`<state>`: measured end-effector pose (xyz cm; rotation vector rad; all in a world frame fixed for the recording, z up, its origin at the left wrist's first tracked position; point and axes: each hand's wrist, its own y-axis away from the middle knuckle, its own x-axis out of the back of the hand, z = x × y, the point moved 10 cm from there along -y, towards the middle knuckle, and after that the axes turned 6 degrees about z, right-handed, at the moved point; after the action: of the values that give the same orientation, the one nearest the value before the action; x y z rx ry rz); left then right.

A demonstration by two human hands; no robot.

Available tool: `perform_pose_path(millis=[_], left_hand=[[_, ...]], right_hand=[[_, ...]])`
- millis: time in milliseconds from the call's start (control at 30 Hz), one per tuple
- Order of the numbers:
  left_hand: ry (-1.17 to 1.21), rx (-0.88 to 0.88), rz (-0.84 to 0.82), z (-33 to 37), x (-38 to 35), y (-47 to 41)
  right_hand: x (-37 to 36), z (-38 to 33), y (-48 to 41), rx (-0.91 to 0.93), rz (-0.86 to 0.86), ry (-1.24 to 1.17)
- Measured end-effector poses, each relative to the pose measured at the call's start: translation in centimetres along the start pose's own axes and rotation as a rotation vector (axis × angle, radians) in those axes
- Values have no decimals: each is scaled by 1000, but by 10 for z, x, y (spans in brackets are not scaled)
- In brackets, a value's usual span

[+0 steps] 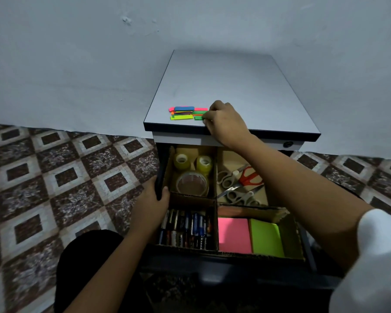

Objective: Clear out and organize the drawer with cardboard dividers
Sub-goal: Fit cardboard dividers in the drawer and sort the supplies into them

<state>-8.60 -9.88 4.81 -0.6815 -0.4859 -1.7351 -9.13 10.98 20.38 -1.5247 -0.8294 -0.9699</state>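
Observation:
The open drawer point(160, 177) holds cardboard dividers point(216, 199) forming several compartments. Tape rolls point(192, 170) fill the far left one, scissors point(239, 184) the far right, batteries point(186, 229) the near left, and pink and green sticky note pads point(250, 236) the near right. On the cabinet top point(224, 86) lies a small pile of coloured sticky flags point(185, 112). My right hand point(224, 123) reaches over the top's front edge, its curled fingers on the green flags at the pile's right end. My left hand point(150, 204) grips the drawer's left wall.
The cabinet stands against a pale wall point(77, 64). Patterned tile floor point(54, 188) spreads to the left and right. A keyhole point(287, 144) sits on the cabinet front at the right. My dark-clothed knee point(88, 256) is near the drawer's lower left.

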Motion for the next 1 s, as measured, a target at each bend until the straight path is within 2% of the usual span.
perform_pose_path(millis=[367,567,667,733,833,900,1000], left_hand=[[2,-1,1,1,0,0],[-5,0,-6,2,0,1],[0,9,-16,1,-1,1],[7,14,-18,1,-1,1],[21,16,-15,2,0,2],[26,20,-16,2,0,2],[23,25,-13,2,1,2]], right_hand=[[7,-7,11,118,-37,83],[11,-11,14,129,20,71],[21,2,20,-39,91,-189],[27,18,33,-267,149,-485],[9,26,72,-593,84,-887],[-2,25,104,-706,28,-1019],[-17,22,158,-826,-65,-1051]])
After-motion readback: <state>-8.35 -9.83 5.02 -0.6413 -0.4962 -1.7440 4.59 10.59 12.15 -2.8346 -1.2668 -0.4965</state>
